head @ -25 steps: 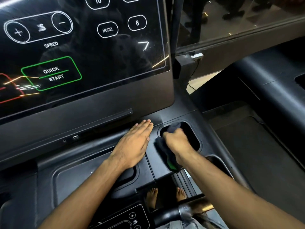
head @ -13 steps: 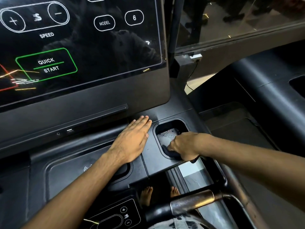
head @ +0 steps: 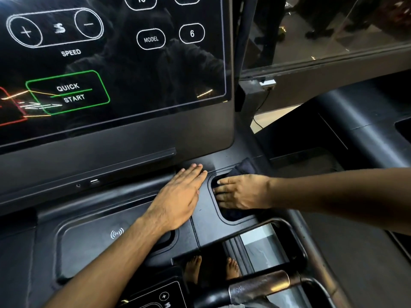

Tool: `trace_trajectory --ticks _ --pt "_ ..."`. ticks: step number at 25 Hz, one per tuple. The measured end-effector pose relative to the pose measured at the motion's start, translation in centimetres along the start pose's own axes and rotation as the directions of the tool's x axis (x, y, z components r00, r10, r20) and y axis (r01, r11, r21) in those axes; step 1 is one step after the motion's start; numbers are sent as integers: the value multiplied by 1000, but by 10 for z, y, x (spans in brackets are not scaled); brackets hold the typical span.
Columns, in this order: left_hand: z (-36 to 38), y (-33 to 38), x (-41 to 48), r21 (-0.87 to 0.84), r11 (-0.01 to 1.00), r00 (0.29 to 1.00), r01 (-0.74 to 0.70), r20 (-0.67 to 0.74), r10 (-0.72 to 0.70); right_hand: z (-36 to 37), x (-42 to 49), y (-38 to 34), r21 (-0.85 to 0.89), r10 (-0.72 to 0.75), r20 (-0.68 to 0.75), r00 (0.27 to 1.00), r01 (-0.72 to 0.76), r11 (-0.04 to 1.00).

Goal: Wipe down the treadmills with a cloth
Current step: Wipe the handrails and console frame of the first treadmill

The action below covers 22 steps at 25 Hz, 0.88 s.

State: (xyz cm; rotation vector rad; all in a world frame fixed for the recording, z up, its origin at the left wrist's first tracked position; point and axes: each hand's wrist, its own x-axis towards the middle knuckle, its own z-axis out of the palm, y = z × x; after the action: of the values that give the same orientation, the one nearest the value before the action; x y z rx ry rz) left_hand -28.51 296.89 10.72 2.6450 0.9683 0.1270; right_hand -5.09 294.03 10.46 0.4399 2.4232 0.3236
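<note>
Head view, looking down at the treadmill (head: 200, 134) console. Console deck is black plastic and sits below a large dark screen (head: 155, 70). Screen markings read SPEED with plus and minus, MODEL, 6, and a green-outlined QUICK START.

Left hand (head: 178, 198): wide and flat, palm down, fingers straight and together. It rests on the deck near the back edge, just left of the cup-holder recess (head: 219, 216), and holds nothing.

Right hand (head: 242, 192): comes in from the right edge of the deck, over the recess. Fingers are stretched out and a little spread, pointing left, with the palm pressing down on the cloth (head: 243, 168). Thumb is not visible, so I cannot tell whether it hooks the fabric.

Cloth: dark and bunched. Most of it lies under the right hand, inside the recess. One fold sticks out past the hand's far side and over the recess's back rim, toward the deck's back right corner.

The two hands are close but apart, with the recess's left rim between them.

A shallow charging tray (head: 89, 247) with a wireless symbol lies on the left of the deck, partly under the left forearm. At the near edge is a handlebar (head: 260, 285) with a worn metal sleeve, beside a small keypad (head: 155, 296). Two bare feet (head: 193, 268) show through the gap below. A second machine (head: 367, 138) stands well off to the right.
</note>
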Motion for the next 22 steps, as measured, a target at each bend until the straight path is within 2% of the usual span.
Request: trace_trajectory --ticks 1,4,8,9,11,13,14,15,16,17,18,19,20,21,22 --pt "0 -2 1 -2 1000 1000 -2 -3 2 -4 2 -6 18 70 122 990 -72 997" --pt "4 -3 2 0 1000 1000 -3 -4 3 -9 8 -20 30 190 333 924 -212 977" --pt "5 -2 0 49 999 1000 -17 24 16 -31 27 -24 71 268 588 763 -378 923" --pt "5 -2 0 59 998 1000 -12 26 11 -45 29 -20 128 266 625 734 -432 893" --pt "4 -2 1 59 998 1000 -6 2 6 -67 30 -10 293 211 646 733 -494 819" --pt "5 -2 1 64 998 1000 -4 9 3 -74 36 -6 360 142 663 735 -480 800" --pt "6 -2 0 63 998 1000 3 16 -4 -73 38 -4 376 87 695 714 -464 802" --pt "6 -2 -1 60 998 1000 8 16 -9 -76 36 -1 420 43 720 693 -484 768" --pt "6 -1 0 53 999 1000 9 11 -10 -73 33 4 493 22 724 690 -539 682" --pt "5 -1 0 49 999 1000 8 5 -8 -70 26 7 578 45 702 711 -606 546" --pt "4 -1 1 46 999 1000 8 6 -8 -65 19 8 670 131 669 732 -669 321" --pt "4 -2 1 42 999 1000 11 9 -12 -60 11 7 732 275 654 705 -681 6" --pt "4 -3 2 38 999 1000 14 8 -14 -54 10 0 732 402 681 611 -559 -390" --pt "4 -4 2 35 999 1000 13 7 -13 -51 13 -10 610 447 746 494 -237 -756" --pt "4 -4 1 28 1000 1000 10 4 -10 -49 22 -22 377 410 832 374 161 -912"
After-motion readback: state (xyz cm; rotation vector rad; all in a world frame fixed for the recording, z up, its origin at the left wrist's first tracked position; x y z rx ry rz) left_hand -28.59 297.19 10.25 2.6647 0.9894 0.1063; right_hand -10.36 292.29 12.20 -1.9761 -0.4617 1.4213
